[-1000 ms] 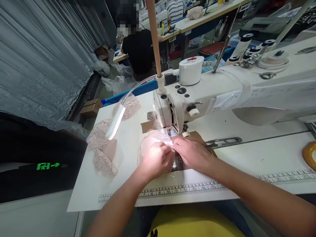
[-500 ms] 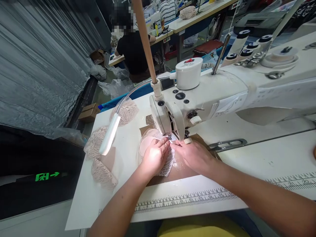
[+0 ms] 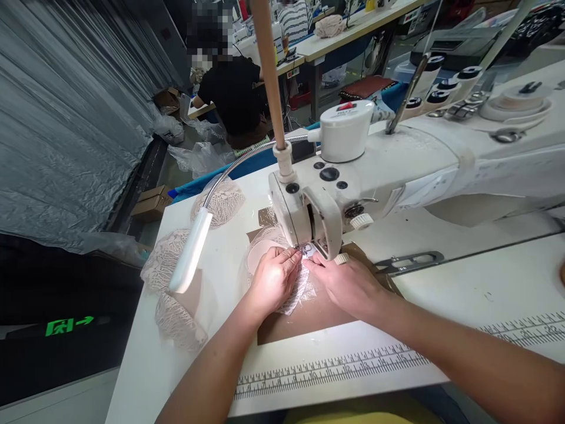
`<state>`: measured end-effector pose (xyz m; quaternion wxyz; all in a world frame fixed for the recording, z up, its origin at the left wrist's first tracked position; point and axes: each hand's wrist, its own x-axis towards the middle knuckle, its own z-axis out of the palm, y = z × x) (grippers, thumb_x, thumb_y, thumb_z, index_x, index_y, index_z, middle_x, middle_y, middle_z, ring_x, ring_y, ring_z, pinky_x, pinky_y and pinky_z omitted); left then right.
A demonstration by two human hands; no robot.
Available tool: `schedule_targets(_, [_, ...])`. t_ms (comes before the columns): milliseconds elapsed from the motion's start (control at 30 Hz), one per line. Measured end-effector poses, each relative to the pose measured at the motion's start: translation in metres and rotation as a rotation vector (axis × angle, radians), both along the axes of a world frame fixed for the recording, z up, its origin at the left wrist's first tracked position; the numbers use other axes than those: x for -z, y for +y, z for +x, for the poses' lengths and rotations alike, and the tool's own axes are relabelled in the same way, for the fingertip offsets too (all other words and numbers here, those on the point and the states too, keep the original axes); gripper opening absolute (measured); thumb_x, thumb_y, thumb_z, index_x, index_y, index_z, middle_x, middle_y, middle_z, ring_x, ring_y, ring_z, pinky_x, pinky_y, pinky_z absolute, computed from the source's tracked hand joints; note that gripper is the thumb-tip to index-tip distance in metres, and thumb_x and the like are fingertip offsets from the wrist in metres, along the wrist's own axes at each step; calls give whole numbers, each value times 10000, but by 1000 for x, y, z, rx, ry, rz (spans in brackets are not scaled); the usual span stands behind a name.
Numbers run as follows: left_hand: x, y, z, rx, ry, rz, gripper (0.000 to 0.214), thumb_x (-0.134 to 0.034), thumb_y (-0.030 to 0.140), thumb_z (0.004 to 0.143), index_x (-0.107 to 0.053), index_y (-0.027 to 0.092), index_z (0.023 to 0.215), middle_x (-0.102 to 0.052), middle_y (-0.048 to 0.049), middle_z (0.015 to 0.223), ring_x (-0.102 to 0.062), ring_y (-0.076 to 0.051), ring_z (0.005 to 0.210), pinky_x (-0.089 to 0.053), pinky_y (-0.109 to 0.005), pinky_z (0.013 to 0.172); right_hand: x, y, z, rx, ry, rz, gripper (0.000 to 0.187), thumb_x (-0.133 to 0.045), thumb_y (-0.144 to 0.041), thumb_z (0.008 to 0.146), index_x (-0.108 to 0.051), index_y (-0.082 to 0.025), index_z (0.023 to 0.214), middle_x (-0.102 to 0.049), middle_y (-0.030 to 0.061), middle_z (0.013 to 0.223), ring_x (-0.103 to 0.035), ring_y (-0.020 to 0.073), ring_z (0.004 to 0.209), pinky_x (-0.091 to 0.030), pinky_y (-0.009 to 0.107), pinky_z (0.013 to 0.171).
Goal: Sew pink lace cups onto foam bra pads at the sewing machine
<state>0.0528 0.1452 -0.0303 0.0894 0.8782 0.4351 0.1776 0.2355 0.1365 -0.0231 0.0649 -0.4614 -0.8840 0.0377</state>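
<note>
Under the head of a white sewing machine (image 3: pixel 304 227), a pale pink lace cup piece (image 3: pixel 260 253) lies with its patterned white part (image 3: pixel 295 299) spread towards me. My left hand (image 3: pixel 274 280) presses on it, fingers held together, their tips close to the presser foot (image 3: pixel 304 249). On the other side, my right hand (image 3: pixel 348 282) holds the fabric edge between thumb and forefinger; its other fingers are curled and partly hidden by the machine head. Beneath the fabric is a brown sheet (image 3: pixel 304 324) taped to the table.
More lace cup pieces (image 3: pixel 170 259) lie on the table's left side, below a white gooseneck lamp (image 3: pixel 190 253). A dark slotted metal tool (image 3: pixel 408 262) rests right of my hand. Printed ruler marks (image 3: pixel 335 371) run along the front. Thread cones (image 3: pixel 445 88) stand behind; a person (image 3: pixel 232 94) sits beyond.
The camera view has shifted slightly, so the machine and table sit differently in it. Both hands stay at the presser foot on the lace piece, with little visible movement.
</note>
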Motion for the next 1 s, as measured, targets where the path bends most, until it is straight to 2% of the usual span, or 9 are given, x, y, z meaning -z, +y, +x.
schedule_targets(133, [0, 3, -1, -9, 10, 26, 286, -380, 199, 938, -659, 158, 983, -674, -115, 1020, -570, -193, 878, -462, -352, 812, 3, 0, 1, -21, 34, 62, 422, -435, 28, 727, -666, -187, 1006, -634, 48, 879, -497, 151, 648, -311, 285, 521])
schedule_targets(267, [-1, 3, 0, -45, 66, 38, 285, -368, 196, 937, -651, 156, 951, -663, -114, 981, -560, -199, 860, -452, -358, 799, 5, 0, 3, -29, 76, 101, 388, -428, 12, 766, -681, -192, 979, -630, 39, 837, -491, 147, 642, -317, 286, 549])
schedule_targets(433, [2, -2, -3, -131, 133, 45, 278, -400, 253, 929, -614, 176, 1087, -635, -120, 1115, -542, -251, 1034, -404, -438, 932, 7, -1, 4, -37, 110, 120, 403, -407, -13, 817, -674, -192, 1060, -654, 39, 863, -524, 143, 663, -362, 282, 635])
schedule_targets(567, [6, -6, -5, -179, 155, 29, 404, -406, 364, 923, -509, 184, 1270, -559, -122, 1276, -409, -327, 1253, -328, -515, 1024, 12, -1, 4, -41, 128, 124, 394, -397, -45, 848, -665, -185, 1100, -671, 52, 910, -567, 144, 682, -373, 267, 614])
schedule_targets(667, [5, -11, -2, -249, 194, 2, 488, -394, 453, 911, -458, 197, 1322, -479, -122, 1376, -321, -384, 1313, -282, -609, 1023, 18, -2, 5, -52, 111, 158, 389, -399, -73, 851, -665, -185, 1112, -684, 59, 960, -607, 171, 705, -402, 290, 612])
schedule_targets(767, [0, -18, 2, -346, 215, -26, 518, -381, 474, 906, -426, 198, 1342, -418, -123, 1432, -292, -400, 1323, -257, -676, 1000, 25, -2, 6, -59, 116, 197, 410, -376, -82, 847, -664, -174, 1124, -684, 72, 1036, -637, 196, 716, -457, 331, 664])
schedule_targets(867, [-10, -28, -3, -435, 227, -99, 545, -386, 507, 893, -429, 189, 1333, -414, -143, 1426, -298, -409, 1316, -291, -680, 974, 28, 0, 7, -68, 181, 222, 409, -350, -127, 868, -672, -167, 1116, -683, 89, 1051, -657, 229, 768, -494, 363, 689])
schedule_targets(933, [-19, -40, -18, -445, 205, -134, 540, -390, 535, 885, -445, 207, 1310, -437, -141, 1403, -348, -385, 1295, -341, -631, 968, 27, 0, 8, -96, 230, 204, 408, -340, -149, 868, -688, -167, 1082, -684, 98, 1041, -661, 246, 791, -509, 378, 693])
schedule_targets(1000, [-27, -57, -42, -496, 165, -93, 505, -395, 523, 891, -446, 227, 1297, -451, -134, 1392, -388, -345, 1283, -358, -576, 985, 26, 0, 8, -114, 258, 158, 412, -330, -160, 865, -694, -183, 1056, -684, 97, 1026, -661, 255, 782, -518, 398, 689])
